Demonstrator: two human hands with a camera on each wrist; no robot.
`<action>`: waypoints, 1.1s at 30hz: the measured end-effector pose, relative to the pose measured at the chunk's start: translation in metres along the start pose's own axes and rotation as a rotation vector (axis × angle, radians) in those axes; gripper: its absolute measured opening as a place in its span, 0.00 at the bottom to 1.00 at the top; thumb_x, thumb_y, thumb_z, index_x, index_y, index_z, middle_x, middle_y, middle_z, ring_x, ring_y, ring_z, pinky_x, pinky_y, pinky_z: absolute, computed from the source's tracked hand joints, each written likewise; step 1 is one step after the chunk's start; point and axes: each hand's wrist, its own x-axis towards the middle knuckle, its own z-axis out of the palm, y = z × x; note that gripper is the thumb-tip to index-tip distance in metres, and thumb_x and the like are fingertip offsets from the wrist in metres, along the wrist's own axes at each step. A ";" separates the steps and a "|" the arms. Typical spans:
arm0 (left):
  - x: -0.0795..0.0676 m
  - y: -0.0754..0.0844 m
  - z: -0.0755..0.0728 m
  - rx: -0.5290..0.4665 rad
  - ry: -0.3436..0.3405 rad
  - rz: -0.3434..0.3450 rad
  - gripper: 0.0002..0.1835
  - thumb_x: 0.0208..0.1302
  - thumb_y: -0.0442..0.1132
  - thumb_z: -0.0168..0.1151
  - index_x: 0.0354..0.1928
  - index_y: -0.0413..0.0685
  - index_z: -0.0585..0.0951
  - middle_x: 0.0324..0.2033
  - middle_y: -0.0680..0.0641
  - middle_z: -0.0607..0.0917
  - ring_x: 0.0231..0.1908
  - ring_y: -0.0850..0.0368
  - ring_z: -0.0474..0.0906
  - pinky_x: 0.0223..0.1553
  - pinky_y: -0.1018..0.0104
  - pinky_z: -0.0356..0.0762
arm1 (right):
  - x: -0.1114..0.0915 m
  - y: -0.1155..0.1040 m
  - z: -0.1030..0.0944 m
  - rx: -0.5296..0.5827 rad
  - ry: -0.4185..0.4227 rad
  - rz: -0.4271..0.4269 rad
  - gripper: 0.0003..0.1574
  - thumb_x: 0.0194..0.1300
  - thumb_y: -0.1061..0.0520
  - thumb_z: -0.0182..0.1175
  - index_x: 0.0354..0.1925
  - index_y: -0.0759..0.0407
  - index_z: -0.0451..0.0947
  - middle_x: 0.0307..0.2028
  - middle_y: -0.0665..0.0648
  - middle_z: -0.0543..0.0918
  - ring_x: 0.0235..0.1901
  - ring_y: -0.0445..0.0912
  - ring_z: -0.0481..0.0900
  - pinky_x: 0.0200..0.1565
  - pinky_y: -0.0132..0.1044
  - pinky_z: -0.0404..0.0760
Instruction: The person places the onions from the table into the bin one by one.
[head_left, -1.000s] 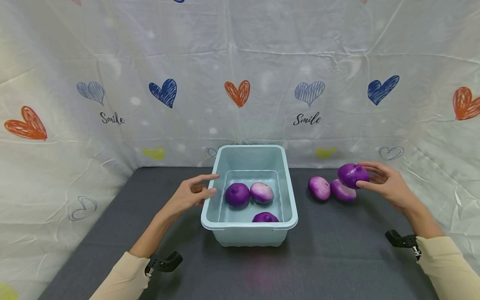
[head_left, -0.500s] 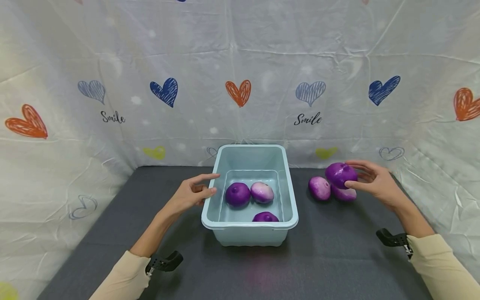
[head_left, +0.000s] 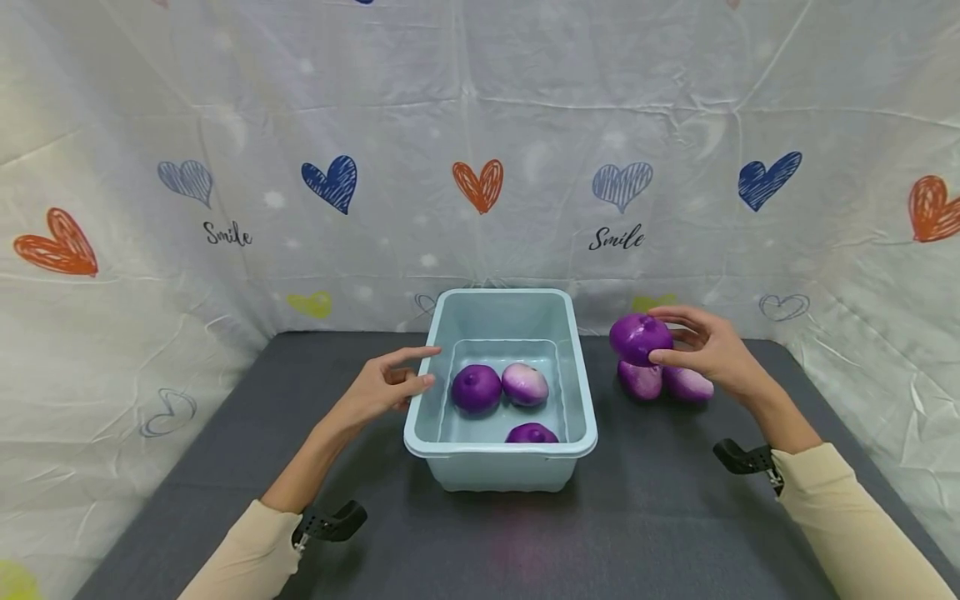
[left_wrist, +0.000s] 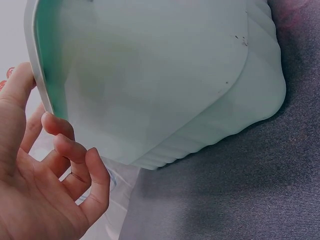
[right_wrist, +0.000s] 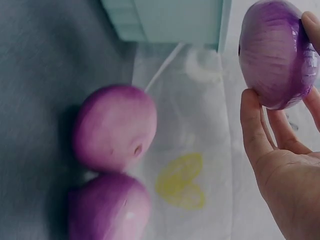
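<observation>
My right hand [head_left: 708, 350] holds a purple onion [head_left: 640, 338] in its fingertips, raised above the table right of the light-blue plastic tub [head_left: 501, 451]. Below it, two pink-purple onions lie side by side on the table: the left onion [head_left: 640, 381], partly hidden by the held one, and the right onion [head_left: 688, 384]. In the right wrist view, the held onion [right_wrist: 275, 55] sits between thumb and fingers. My left hand [head_left: 381, 387] grips the tub's left rim, thumb and forefinger over it, other fingers curled outside. Inside the tub are a dark purple onion [head_left: 476, 389], a paler onion [head_left: 525, 384] and a purple onion [head_left: 532, 433] near the front wall.
The tub stands mid-table on a dark grey cloth [head_left: 630, 533]. A white curtain [head_left: 405, 167] printed with hearts hangs directly behind the table's back edge and continues along both sides.
My right hand has carried the purple onion leftward and slightly up, from beside the two table onions to above the left one. My left hand has stayed on the rim.
</observation>
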 end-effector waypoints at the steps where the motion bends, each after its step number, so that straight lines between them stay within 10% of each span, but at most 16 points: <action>1: 0.000 0.000 0.000 0.001 0.002 -0.002 0.27 0.73 0.42 0.65 0.71 0.48 0.74 0.22 0.30 0.70 0.23 0.49 0.64 0.26 0.64 0.65 | 0.003 -0.001 0.003 0.002 -0.005 -0.004 0.35 0.63 0.63 0.73 0.66 0.62 0.74 0.62 0.60 0.76 0.59 0.54 0.74 0.56 0.32 0.75; 8: 0.000 -0.002 -0.001 0.011 0.000 0.001 0.28 0.73 0.42 0.65 0.72 0.48 0.74 0.20 0.47 0.73 0.22 0.46 0.63 0.24 0.64 0.63 | 0.019 -0.010 0.020 0.051 -0.041 -0.043 0.36 0.62 0.63 0.73 0.66 0.60 0.75 0.62 0.59 0.76 0.60 0.56 0.74 0.55 0.36 0.76; 22: -0.001 -0.003 0.000 -0.014 0.005 -0.012 0.27 0.73 0.42 0.65 0.72 0.49 0.74 0.22 0.30 0.69 0.22 0.54 0.64 0.25 0.65 0.65 | 0.044 -0.027 0.050 0.111 -0.110 -0.097 0.36 0.61 0.63 0.74 0.66 0.59 0.75 0.62 0.58 0.77 0.62 0.56 0.74 0.61 0.47 0.72; 33: 0.000 -0.003 0.000 -0.004 0.002 -0.009 0.29 0.72 0.43 0.66 0.72 0.47 0.74 0.20 0.42 0.73 0.21 0.56 0.65 0.25 0.65 0.65 | 0.055 -0.035 0.071 0.202 -0.193 -0.179 0.37 0.59 0.68 0.74 0.66 0.64 0.75 0.63 0.61 0.76 0.61 0.58 0.74 0.60 0.50 0.73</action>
